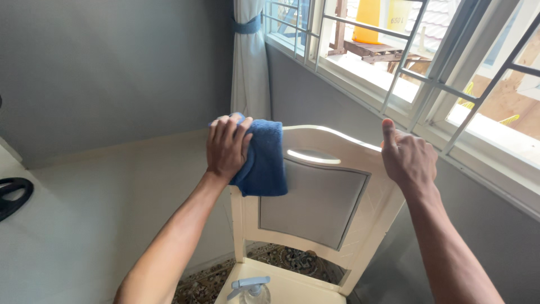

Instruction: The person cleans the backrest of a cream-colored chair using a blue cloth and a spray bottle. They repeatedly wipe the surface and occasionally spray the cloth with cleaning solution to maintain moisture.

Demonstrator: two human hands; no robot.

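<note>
The left hand presses a folded blue cloth flat-palmed over the top corner of the cream plastic chair; the right hand clamps the opposite corner, thumb up. A hard push could tip the light chair toward the window bars. A spray bottle stands on the seat — a jolt might topple it. A curtain hangs close behind.
</note>
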